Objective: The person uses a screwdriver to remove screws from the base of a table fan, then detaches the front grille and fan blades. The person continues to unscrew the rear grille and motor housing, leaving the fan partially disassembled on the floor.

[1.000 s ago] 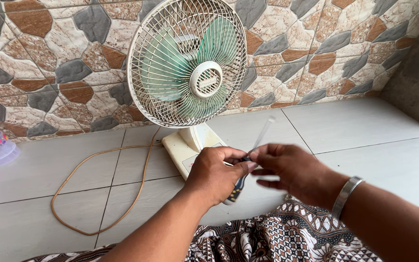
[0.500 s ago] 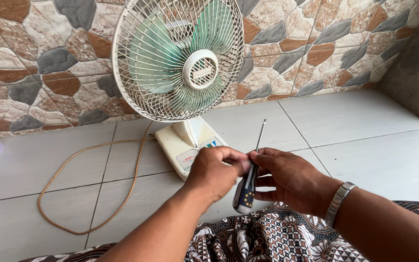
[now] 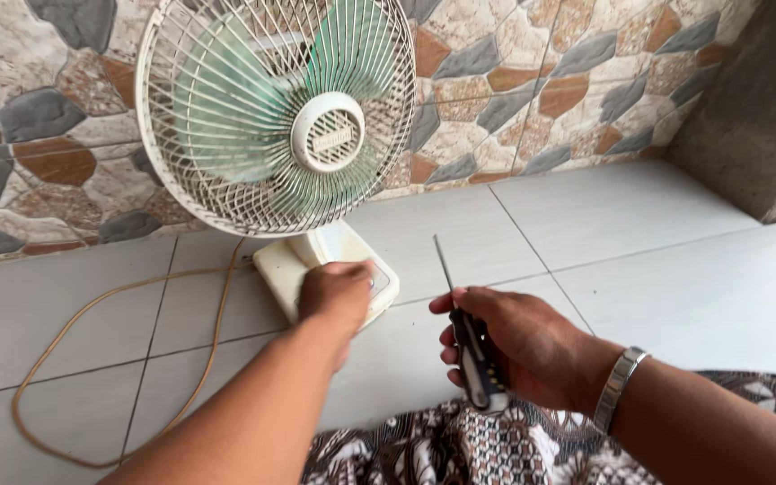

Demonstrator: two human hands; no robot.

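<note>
Right hand is closed around the screwdriver: fingers wrapped on the dark handle, thin shaft pointing up and away, tip in free air and touching nothing. A metal watch sits on that wrist.

Left hand rests on the fan's base, fingers curled over its near right corner by the control panel. It looks like a bracing press; whether it actually grips the edge, I cannot tell, since the fingertips are hidden.

The fan stands upright on the tiled floor against the stone-pattern wall. Front grille is in place, green blades behind it, centre cap on. No loose screws or removed parts show on the floor. The cord runs off the base in a loose loop to the left; its plug end is out of view.

Judgement on progress: early stage. Tool is picked up and held ready, fan is steadied, and that is all that appears done. The fan looks fully assembled, and the screwdriver tip is well apart from any part of it. Everything involving the tool on the fan appears left to do.

Patterned cloth lies across the person's lap at the bottom edge.
</note>
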